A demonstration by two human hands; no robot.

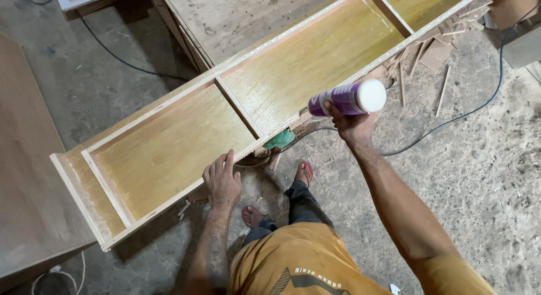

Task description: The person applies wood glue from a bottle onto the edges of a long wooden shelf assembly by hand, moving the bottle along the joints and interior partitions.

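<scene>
The two wide bays of the wooden frame (169, 145) lie open from above, split by a thin divider (238, 107). The left hand (221, 182) blocks the near rail; a black cable (451, 120) and wood scraps (431, 55) clutter the floor (479, 176) at right.

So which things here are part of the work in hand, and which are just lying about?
In use:
glue bottle in the right hand
wooden frame under the left hand

Lying about:
wood offcuts
black cable
green scrap

Head view, steeply down, near
</scene>
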